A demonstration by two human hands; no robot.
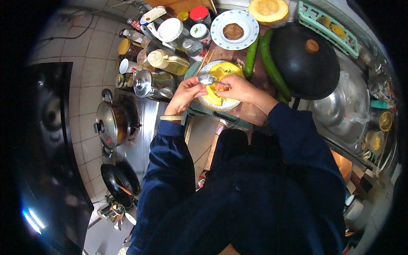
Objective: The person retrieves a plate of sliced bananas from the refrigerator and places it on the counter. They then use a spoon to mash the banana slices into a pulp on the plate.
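A patterned plate [230,108] holding yellow pumpkin-like pieces [214,96] stands on the reddish-brown board in front of me. Above it my right hand [237,87] grips the handle of a metal spoon [207,79], whose bowl points left. My left hand [190,90] is at the plate's left side, its thumb and fingers close to the spoon's bowl; whether they touch the spoon or hold a small piece, I cannot tell. Beyond the plate's upper left rim lie wooden chopsticks [209,57]. Two long green gourds or cucumbers [251,59] lie right of the plate.
A blue-rimmed plate with a brown patty [233,31] and a cut pumpkin half [268,10] stand behind. Jars and an oil jug [165,62] crowd the back left. A lidded pan [106,125] is on the stove at left. To the right are a black wok lid [302,63] and a sink.
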